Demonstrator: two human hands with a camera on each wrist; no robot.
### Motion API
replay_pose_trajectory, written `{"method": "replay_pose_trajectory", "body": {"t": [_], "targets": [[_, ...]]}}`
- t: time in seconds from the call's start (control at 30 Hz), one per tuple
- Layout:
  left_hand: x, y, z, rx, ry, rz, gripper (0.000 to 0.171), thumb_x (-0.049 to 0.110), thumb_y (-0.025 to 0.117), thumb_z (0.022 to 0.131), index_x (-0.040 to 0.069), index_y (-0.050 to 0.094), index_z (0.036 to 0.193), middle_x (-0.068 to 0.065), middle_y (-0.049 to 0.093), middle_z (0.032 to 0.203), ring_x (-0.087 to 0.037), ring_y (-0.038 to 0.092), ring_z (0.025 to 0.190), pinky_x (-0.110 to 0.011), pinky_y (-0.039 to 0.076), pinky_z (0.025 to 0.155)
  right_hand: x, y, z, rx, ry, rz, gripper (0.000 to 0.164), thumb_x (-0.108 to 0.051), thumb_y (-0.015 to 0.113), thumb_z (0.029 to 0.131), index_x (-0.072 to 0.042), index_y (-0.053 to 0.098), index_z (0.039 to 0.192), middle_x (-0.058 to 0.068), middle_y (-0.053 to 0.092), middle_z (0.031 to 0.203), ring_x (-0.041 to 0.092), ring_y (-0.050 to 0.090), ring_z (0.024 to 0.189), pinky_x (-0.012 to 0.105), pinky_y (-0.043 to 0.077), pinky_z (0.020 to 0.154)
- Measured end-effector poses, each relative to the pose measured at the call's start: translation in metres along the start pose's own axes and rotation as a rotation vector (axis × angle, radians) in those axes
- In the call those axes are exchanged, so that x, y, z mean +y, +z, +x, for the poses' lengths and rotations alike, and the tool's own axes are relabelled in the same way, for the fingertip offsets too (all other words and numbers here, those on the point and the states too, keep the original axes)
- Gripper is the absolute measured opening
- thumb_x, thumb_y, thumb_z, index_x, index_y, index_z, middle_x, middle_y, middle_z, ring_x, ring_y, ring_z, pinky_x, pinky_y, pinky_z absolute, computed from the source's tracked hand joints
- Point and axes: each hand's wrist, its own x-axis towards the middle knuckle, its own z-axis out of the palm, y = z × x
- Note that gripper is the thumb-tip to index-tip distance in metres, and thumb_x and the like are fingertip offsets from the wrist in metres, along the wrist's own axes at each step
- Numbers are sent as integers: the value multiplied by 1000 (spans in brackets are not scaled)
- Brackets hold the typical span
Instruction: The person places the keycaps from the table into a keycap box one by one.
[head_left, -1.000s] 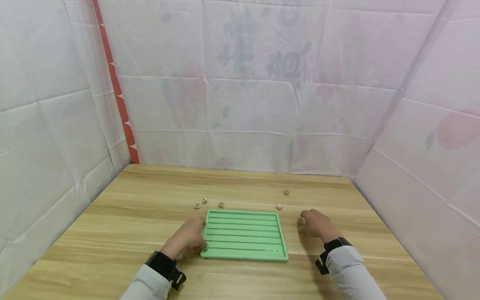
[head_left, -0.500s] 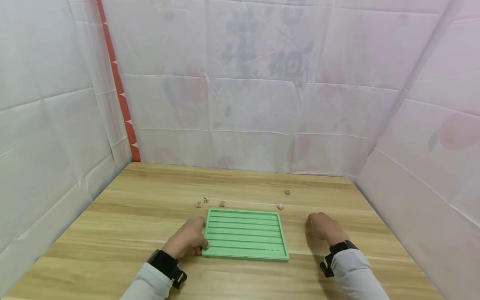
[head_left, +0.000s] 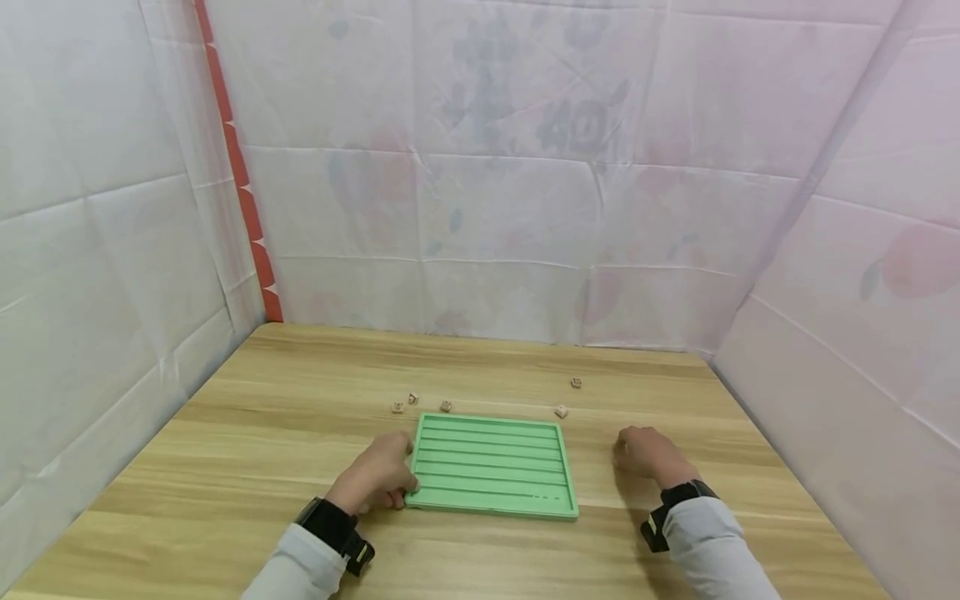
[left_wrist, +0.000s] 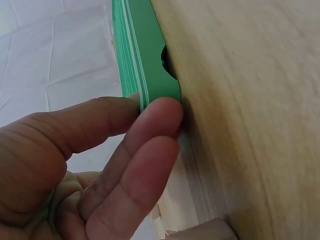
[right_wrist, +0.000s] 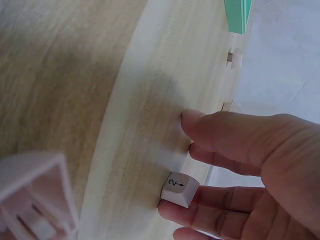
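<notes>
A light green ridged tray (head_left: pixel 491 492) lies on the table in the head view. My left hand (head_left: pixel 378 472) grips its left edge, thumb on the near corner. In the left wrist view, that thumb (left_wrist: pixel 105 117) is over the tray's rim and the fingertips press its outer side wall (left_wrist: pixel 155 65). To the right of the tray, my right hand (head_left: pixel 651 454) is low at the tabletop. Beneath it, in the right wrist view, a pale keycap (right_wrist: pixel 180 189) marked 2 with an arrow sits against the fingers, the thumb apart from it.
Several small keycaps lie beyond the tray: one at far left (head_left: pixel 397 407), two close by, one keycap (head_left: pixel 561 411) near the tray's far right corner and another keycap (head_left: pixel 576 382) farther back. A blurred pink keycap (right_wrist: pixel 35 195) is close to the right wrist camera. White sheeting (head_left: pixel 495 217) walls the table.
My right hand has moved right, away from the tray, then stayed nearly still. The tray's left side has shifted slightly away from me under my left hand.
</notes>
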Motion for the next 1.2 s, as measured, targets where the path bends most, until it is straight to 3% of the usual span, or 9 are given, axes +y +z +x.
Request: {"method": "replay_pose_trajectory", "body": {"t": [0.27,0.5,0.73,0.87,1.2], "targets": [[1,0,0,-1,-10,-9,45,-10,68,73,-15,48,113,-15,57,59,-18,55,42,-29,47,40,3,4,6,5,-13,0,16,-4,68,78,6,63,89,18,63,85,36,59,81,47,48,72],[-2,0,2,-1,14,-12,40,-12,67,70,-13,49,106,-15,56,59,-17,55,41,-29,47,39,2,4,6,21,-17,-9,2,5,62,79,4,61,78,12,61,76,25,56,70,41,48,64],[-4,1,2,-3,10,-45,39,-14,68,68,-12,50,103,-15,56,61,-16,54,40,-26,45,37,4,5,5,7,20,-10,16,12,58,75,-1,51,70,7,50,67,22,45,62,35,42,57],[-3,2,0,2,-5,-73,39,-15,68,67,-11,50,102,-15,55,63,-16,54,40,-26,44,36,4,7,5,27,-2,-24,19,12,57,73,-3,48,67,6,47,64,22,44,60,34,41,55],[-4,1,1,-2,27,-41,37,-14,68,68,-9,51,99,-14,56,58,-16,55,40,-27,46,38,6,7,4,66,-39,-17,23,12,57,68,-6,44,61,3,43,58,18,41,53,29,36,48]]}}
